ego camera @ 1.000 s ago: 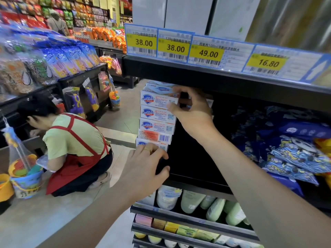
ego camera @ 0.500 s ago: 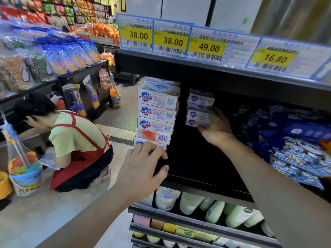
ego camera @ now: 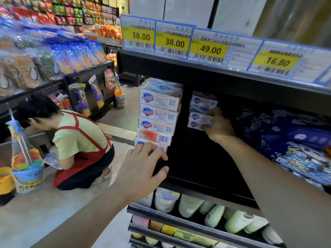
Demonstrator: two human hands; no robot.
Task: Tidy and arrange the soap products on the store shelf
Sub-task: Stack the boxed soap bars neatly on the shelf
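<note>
A tall stack of white Safeguard soap boxes stands at the left end of the black shelf. Further back and to its right is a smaller stack of soap boxes. My right hand reaches deep into the shelf and grips the lower boxes of that back stack. My left hand, a gold ring on one finger, holds the shelf's left front corner beside the bottom box of the tall stack.
Blue patterned packs fill the shelf's right side. Pale green bottles lie on the shelf below. Yellow price tags line the shelf edge above. A person in a red apron crouches in the aisle at left, by toy buckets.
My right hand left the top of the tall stack, moved right and deeper, and now holds the back stack's lower boxes. My left hand stayed at the shelf corner.
</note>
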